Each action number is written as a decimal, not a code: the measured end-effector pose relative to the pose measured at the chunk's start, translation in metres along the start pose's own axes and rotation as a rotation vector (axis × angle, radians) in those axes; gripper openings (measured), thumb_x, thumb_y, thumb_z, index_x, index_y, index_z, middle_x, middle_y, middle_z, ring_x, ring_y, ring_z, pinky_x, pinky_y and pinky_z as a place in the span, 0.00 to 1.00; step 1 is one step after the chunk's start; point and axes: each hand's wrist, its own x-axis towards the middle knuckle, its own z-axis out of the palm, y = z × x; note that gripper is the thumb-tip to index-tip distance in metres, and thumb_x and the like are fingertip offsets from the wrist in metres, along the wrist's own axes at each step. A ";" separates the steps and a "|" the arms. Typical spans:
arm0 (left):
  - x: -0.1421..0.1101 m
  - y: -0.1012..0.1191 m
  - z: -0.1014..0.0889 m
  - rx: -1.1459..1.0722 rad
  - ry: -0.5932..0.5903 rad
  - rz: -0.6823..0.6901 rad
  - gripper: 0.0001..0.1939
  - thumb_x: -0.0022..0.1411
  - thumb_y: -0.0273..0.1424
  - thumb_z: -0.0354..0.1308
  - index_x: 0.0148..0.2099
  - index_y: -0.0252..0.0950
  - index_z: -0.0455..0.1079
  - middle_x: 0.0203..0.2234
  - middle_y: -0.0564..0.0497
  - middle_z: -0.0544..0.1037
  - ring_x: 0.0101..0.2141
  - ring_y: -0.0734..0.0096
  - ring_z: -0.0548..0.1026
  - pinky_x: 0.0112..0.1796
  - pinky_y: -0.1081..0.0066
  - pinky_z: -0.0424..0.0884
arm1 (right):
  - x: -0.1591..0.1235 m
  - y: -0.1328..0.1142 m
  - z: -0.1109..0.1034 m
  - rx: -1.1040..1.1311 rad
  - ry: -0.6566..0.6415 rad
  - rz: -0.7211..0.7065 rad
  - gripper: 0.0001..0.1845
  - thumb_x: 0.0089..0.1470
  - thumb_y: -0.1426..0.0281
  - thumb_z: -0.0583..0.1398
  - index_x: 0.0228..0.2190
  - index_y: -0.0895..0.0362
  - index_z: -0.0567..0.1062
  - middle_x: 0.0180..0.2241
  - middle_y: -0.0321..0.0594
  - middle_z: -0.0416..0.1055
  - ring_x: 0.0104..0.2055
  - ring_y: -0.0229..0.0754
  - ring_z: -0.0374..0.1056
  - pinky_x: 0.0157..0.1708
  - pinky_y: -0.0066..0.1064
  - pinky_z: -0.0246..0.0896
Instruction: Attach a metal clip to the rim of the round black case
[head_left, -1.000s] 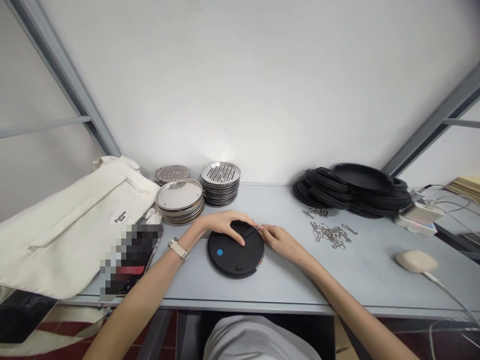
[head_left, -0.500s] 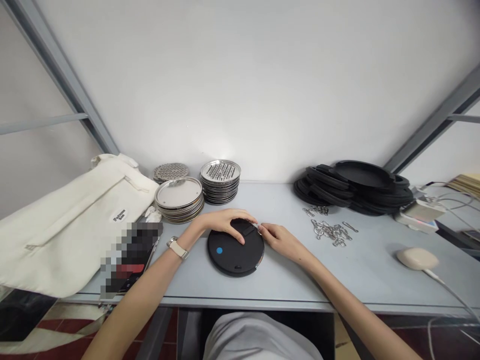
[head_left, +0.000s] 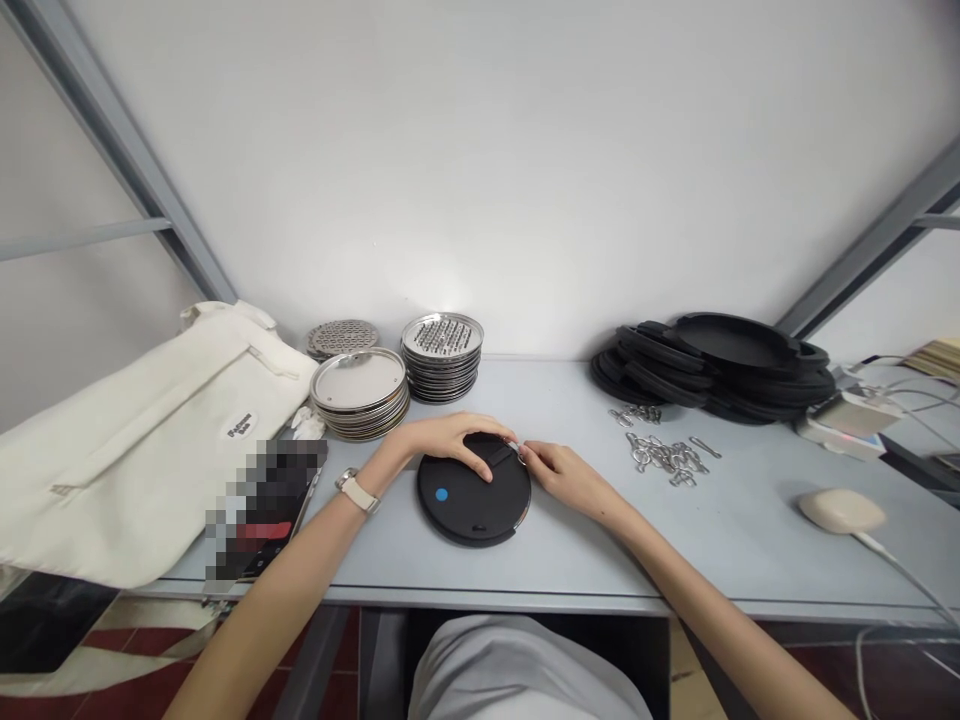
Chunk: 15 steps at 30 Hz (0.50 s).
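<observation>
"Hardly anything shifts between the earlier frame and now. In the head view the scene drifts up slightly, as if the camera tips, and both hands keep to the same disc."

"Where is it?"

"Flat on the tabletop [head_left: 592, 570], near the front edge: a black disc [head_left: 469, 512] with a blue dot [head_left: 442, 495]. The left hand [head_left: 450, 437] holds it, thumb across its face, fingers reaching the far rim."

"And the right hand [head_left: 559, 472]?"

"Its fingertips pinch a small metal clip [head_left: 521, 454] at the disc's far right edge — mostly hidden, so I can't tell how it meets the rim."

"What could go wrong?"

"I'd say the clip is the weak point: it looks small and slick, so a loose pinch could let it slip away. If the left hand's pressure eases, the disc could skid or turn. The pile of black trays [head_left: 712, 385] looks uneven too, so a knock could slide the upper ones."

"Any containers?"

"One white bag [head_left: 165, 440] at the left, its contents hidden. On the pile, the topmost tray [head_left: 735, 342] faces up, showing a shallow recess. Steel plates [head_left: 358, 380] and grater discs [head_left: 442, 337] stand in stacks — flat pieces, not holders."
</observation>
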 end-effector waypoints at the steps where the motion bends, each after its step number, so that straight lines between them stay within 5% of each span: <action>1: 0.000 0.000 0.000 0.002 0.000 -0.006 0.30 0.54 0.36 0.65 0.58 0.43 0.63 0.53 0.48 0.68 0.54 0.60 0.64 0.54 0.65 0.58 | 0.000 0.000 0.000 0.001 0.001 -0.001 0.20 0.62 0.62 0.43 0.23 0.56 0.62 0.22 0.35 0.65 0.26 0.38 0.60 0.28 0.29 0.50; 15: 0.000 -0.001 0.001 0.006 0.000 -0.016 0.26 0.54 0.38 0.64 0.55 0.40 0.66 0.50 0.48 0.71 0.52 0.62 0.66 0.52 0.67 0.60 | 0.000 0.000 0.000 0.033 0.008 0.033 0.19 0.61 0.62 0.44 0.21 0.56 0.59 0.19 0.32 0.60 0.24 0.36 0.57 0.26 0.27 0.48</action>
